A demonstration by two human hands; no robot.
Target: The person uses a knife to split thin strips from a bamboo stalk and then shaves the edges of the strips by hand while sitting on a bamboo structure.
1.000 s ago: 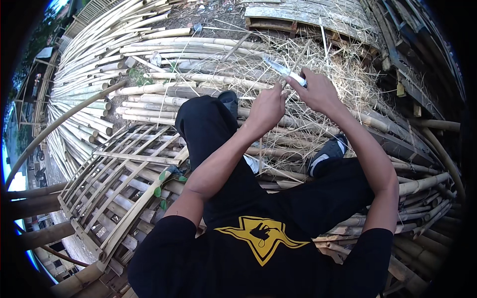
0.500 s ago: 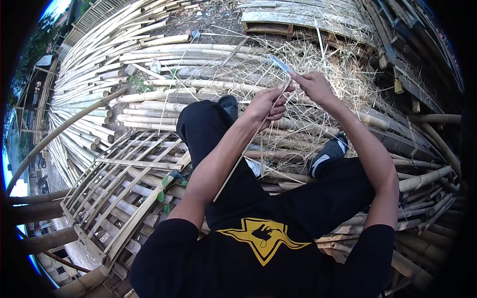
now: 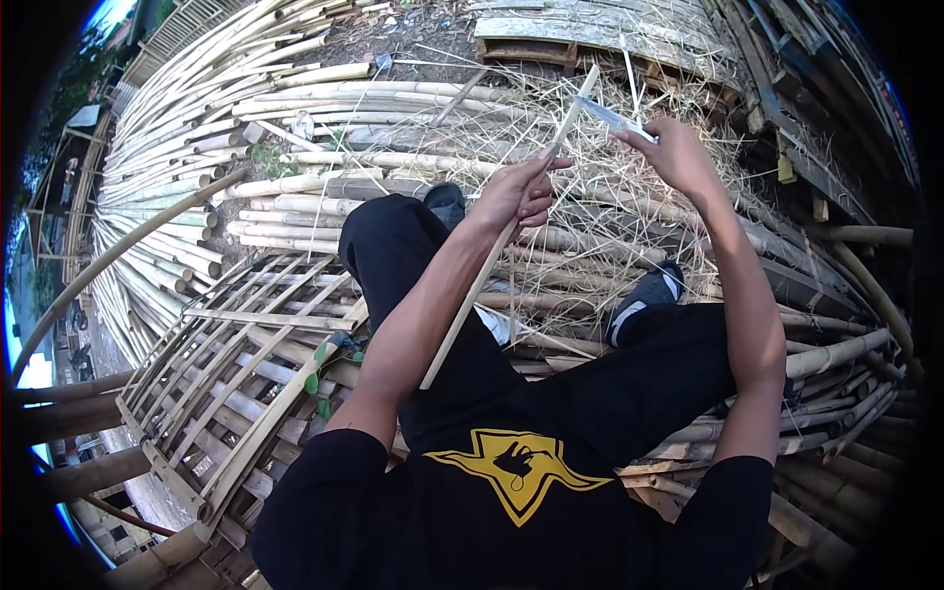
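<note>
A long, thin, pale bamboo strip [image 3: 464, 311] slants from my lap up past my left hand [image 3: 518, 197], whose fingers are wrapped round it. Its upper end sticks out beyond my fist, above the shavings. Off to the right, my right hand [image 3: 678, 157] is closed on a knife [image 3: 612, 117]. The pale blade points up and left, and its tip lies at or close to the upper part of the strip; whether they touch I cannot tell. Most of the knife's handle is hidden in my palm.
Loose bamboo shavings [image 3: 600, 211] cover the poles between my shoes. Stacked bamboo poles [image 3: 383, 103] spread ahead and to the left. A woven bamboo lattice [image 3: 246, 379] stands by my left side, and a wooden pallet [image 3: 526, 49] lies at the far side.
My right hand has moved right with the knife, apart from my left hand. The strip now shows its broader face, and its upper end reaches well above my left fist.
</note>
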